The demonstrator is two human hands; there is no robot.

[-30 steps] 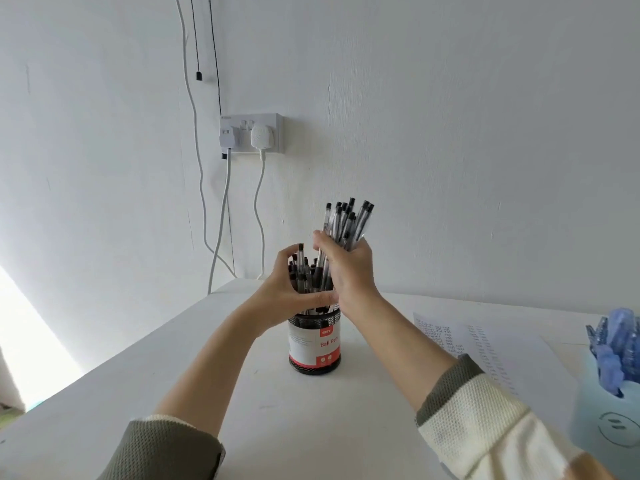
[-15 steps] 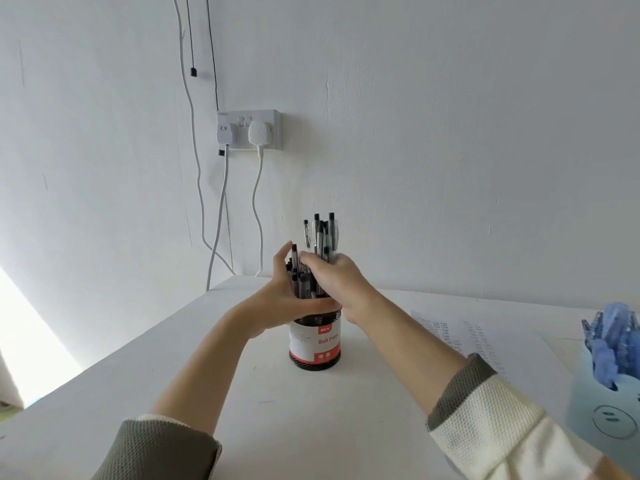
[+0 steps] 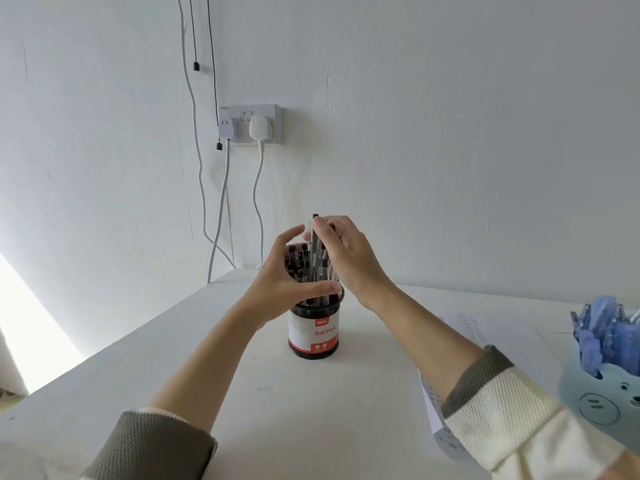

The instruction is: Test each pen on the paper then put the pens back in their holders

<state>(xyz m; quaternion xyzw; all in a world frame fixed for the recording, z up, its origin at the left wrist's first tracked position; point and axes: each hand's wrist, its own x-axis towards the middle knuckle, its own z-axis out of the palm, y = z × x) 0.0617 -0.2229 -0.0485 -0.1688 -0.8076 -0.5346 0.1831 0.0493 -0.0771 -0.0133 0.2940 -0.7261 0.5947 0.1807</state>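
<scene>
Head: pens upright in holder

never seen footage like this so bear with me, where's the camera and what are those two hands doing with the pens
There is no machine here. These are a person's two bare hands, filmed by one wide-angle camera worn on the head, looking forward and down. On the white table stands a black mesh holder labelled Ball Pens, packed with black pens. The left hand wraps round the bundle just above the rim, thumb across the front. The right hand curls its fingers over the tallest pens' tops. To the right lie a printed paper sheet and a pale blue holder of blue pens.
</scene>
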